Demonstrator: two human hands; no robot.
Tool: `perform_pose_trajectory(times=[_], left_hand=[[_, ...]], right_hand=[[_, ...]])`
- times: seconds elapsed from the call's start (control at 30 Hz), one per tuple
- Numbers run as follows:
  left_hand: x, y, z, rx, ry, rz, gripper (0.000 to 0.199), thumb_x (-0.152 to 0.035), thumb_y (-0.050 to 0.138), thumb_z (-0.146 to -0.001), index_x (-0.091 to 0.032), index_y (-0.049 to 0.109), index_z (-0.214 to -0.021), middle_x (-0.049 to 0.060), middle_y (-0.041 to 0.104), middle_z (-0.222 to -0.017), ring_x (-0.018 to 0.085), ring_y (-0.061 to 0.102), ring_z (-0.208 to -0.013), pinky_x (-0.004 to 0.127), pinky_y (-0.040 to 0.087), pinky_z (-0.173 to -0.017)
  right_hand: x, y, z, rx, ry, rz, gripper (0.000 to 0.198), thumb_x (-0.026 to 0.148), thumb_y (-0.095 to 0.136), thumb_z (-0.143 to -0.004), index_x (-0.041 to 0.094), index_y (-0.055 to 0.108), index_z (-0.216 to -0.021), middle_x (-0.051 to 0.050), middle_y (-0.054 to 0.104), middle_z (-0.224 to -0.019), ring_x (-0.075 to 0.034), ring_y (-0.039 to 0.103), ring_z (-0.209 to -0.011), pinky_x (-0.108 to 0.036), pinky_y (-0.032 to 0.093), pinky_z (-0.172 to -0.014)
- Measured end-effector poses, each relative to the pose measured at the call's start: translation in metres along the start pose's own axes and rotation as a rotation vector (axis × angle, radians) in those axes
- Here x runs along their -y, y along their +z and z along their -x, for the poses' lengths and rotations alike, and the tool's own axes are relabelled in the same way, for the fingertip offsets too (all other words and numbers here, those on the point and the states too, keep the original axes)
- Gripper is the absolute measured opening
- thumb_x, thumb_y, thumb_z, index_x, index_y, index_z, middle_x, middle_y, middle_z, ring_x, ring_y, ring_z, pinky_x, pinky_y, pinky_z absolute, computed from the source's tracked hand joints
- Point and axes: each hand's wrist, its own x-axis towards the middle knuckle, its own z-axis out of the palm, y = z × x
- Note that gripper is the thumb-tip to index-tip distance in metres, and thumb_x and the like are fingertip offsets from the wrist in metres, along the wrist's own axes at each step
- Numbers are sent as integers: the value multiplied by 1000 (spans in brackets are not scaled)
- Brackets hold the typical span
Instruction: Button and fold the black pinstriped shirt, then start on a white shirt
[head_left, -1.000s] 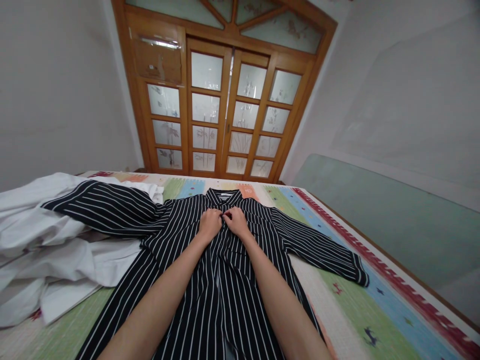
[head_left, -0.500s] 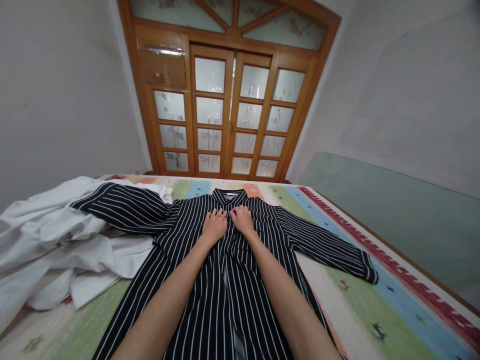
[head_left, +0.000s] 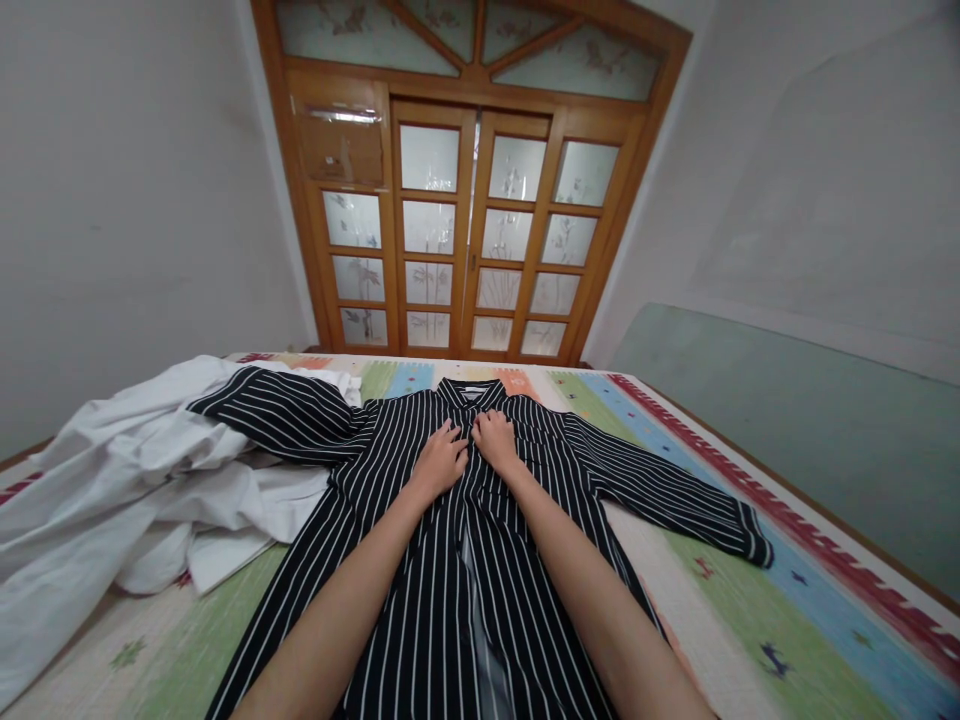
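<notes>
A black shirt with white stripes (head_left: 405, 420) lies face up, its collar at the far end and its front placket running toward me. My left hand (head_left: 441, 460) is on the left side of the placket below the collar, its fingers curled on the cloth. Just across from it, my right hand (head_left: 495, 442) has its fingers bent and pinched at the other edge of the placket. Whatever button sits between the fingertips is too small to make out. Lower down, the shirt front is parted along a narrow gap.
Crumpled white cloth (head_left: 157, 480) is heaped at the left, under one striped sleeve (head_left: 281, 410). The other sleeve (head_left: 667, 490) stretches out to the right over a multicoloured patterned bed cover (head_left: 720, 610). A pale green board (head_left: 787, 400) stands along the right wall. Wooden glazed doors (head_left: 465, 230) are beyond.
The view has swung slightly left, so everything appears further right. My left hand has shifted a little toward me; my right hand stays at the placket.
</notes>
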Motion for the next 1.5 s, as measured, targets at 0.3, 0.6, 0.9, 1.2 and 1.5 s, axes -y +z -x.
perform_pose_trajectory(times=[0.3,0.6,0.9,1.2,1.5], left_hand=[[6,3,-3,-47,76,119,24,-20,54,-90,-17,74,-103,10,69,-117,25,53,-122,41,42,-105],[2,-5,-3,-26,65,167,18,-18,55,-90,-18,71,-98,7,68,-102,21,57,-101,35,45,-92],[0,-4,-4,-7,38,65,16,-18,50,-91,-17,65,-96,8,64,-98,23,55,-97,36,42,-86],[1,-7,-9,12,-41,256,13,-15,55,-84,-17,65,-76,1,66,-73,16,60,-70,28,41,-74],[-2,-5,-11,44,-4,321,17,-10,54,-79,-17,68,-72,0,66,-68,14,59,-63,24,40,-63]], right_hand=[[1,4,4,-83,76,-70,19,26,49,-94,22,66,-101,-13,60,-102,-25,48,-98,-36,38,-81],[-12,-12,21,-104,71,-398,30,4,44,-80,20,68,-90,-7,64,-102,-22,53,-100,-32,38,-85],[-6,-18,28,-35,38,-578,30,33,58,-83,20,56,-57,2,58,-60,-14,53,-62,-25,37,-63],[-6,-17,29,-62,65,-539,28,30,62,-81,19,56,-56,1,61,-61,-13,54,-60,-23,37,-61],[-5,-12,28,-64,136,-471,39,41,58,-87,20,58,-54,-3,64,-62,-15,57,-61,-25,37,-61]])
